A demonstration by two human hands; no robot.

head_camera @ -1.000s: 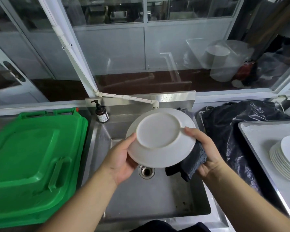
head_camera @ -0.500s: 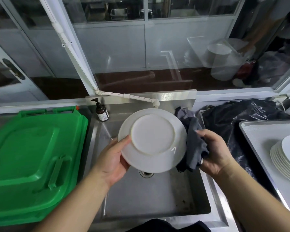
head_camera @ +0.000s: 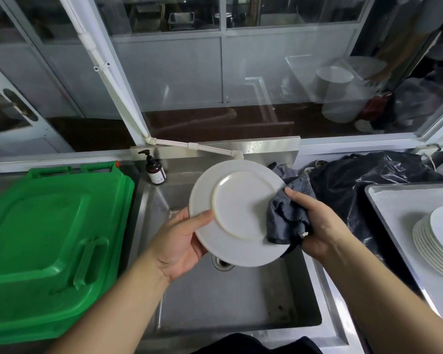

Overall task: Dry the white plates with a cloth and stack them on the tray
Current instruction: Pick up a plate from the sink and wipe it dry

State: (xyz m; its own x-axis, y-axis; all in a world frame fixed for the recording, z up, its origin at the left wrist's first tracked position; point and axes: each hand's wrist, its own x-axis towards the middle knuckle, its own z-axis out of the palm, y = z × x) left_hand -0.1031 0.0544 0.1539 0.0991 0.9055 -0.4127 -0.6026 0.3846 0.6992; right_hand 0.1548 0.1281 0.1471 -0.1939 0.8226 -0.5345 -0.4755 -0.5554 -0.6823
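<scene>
The left hand (head_camera: 179, 241) grips a white plate (head_camera: 238, 213) by its rim above the steel sink (head_camera: 241, 302); the right hand (head_camera: 315, 223) clutches a grey cloth (head_camera: 285, 218) against it. The soap bottle (head_camera: 154, 169) label is unreadable.

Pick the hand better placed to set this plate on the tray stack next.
Left. The left hand already grips the round white plate by its rim; the right hand is full of the dark grey cloth. It must reach across, though: the steel tray lies right.
</scene>
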